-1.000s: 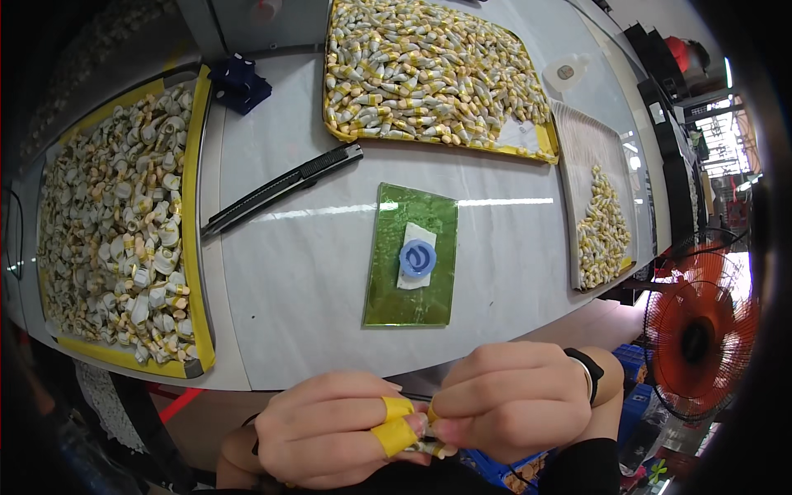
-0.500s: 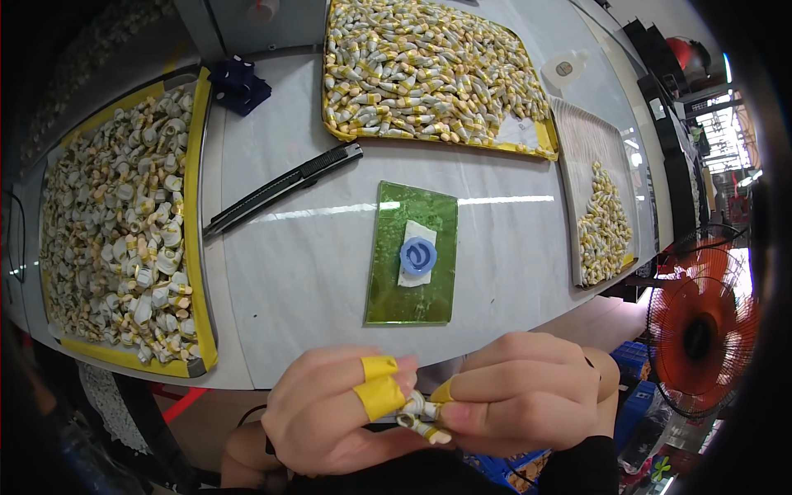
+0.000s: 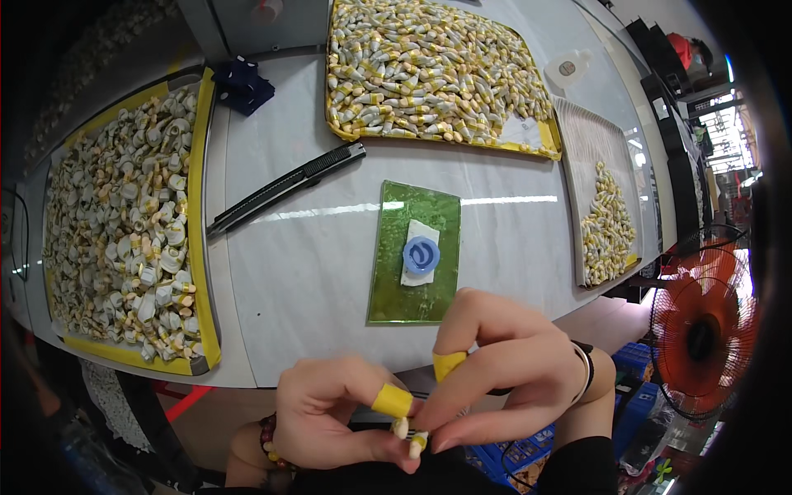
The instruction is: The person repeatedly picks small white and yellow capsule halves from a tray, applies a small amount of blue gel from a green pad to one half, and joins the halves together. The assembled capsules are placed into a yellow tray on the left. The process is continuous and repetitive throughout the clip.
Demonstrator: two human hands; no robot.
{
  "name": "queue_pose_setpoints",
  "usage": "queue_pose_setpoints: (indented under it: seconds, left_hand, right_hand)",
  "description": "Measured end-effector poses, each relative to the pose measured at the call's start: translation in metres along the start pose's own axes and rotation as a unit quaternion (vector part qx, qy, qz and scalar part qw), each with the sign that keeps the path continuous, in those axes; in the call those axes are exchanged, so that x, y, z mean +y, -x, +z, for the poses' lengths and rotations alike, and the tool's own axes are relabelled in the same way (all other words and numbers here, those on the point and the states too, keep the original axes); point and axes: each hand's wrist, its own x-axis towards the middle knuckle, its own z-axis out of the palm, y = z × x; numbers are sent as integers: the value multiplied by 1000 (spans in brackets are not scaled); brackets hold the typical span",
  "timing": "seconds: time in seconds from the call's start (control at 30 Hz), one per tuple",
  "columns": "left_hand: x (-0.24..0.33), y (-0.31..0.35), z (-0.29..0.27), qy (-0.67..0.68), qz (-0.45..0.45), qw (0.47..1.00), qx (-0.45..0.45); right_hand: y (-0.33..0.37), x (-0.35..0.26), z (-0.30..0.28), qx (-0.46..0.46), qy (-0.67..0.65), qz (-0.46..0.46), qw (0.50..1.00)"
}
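Near the lower edge my two hands meet, with yellow tape wrapped on some fingers. My left hand [image 3: 330, 417] is closed in a pinch around a small white piece with a pale tip [image 3: 400, 428]. Beside it, the fingertips of my right hand [image 3: 516, 371] close on another small white piece with a yellow band and pale tip [image 3: 418, 444]. The pieces are close together; fingers partly cover them, so I cannot tell whether they touch. Beyond my hands, a round blue holder [image 3: 421, 255] sits on a white pad on a green plate [image 3: 396, 304].
A left tray [image 3: 208, 247] holds many white pieces. The far tray [image 3: 528, 152] is full of banded pieces; the right tray [image 3: 590, 136] holds a smaller heap. A black utility knife [image 3: 289, 186], dark cloth [image 3: 242, 85], white bottle [image 3: 568, 68] and orange fan [image 3: 701, 338] surround the area.
My right hand has risen and turned, its knuckles now nearer the green plate. The small pieces, formerly clustered between both hands, now show as two tips at my fingertips.
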Motion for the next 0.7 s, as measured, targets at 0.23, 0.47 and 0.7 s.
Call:
queue_pose_setpoints:
  seconds: [0.23,0.47,0.7]
  left_hand:
    - [5,-5,-7,-105,8,991,-78]
    - [10,-4,-7,-181,-8,979,-91]
    - [77,5,-17,-400,96,903,-124]
  right_hand:
    - [2,6,3,-42,3,-18,999]
    - [2,6,3,-61,43,-38,997]
    - [15,-9,7,9,133,-41,990]
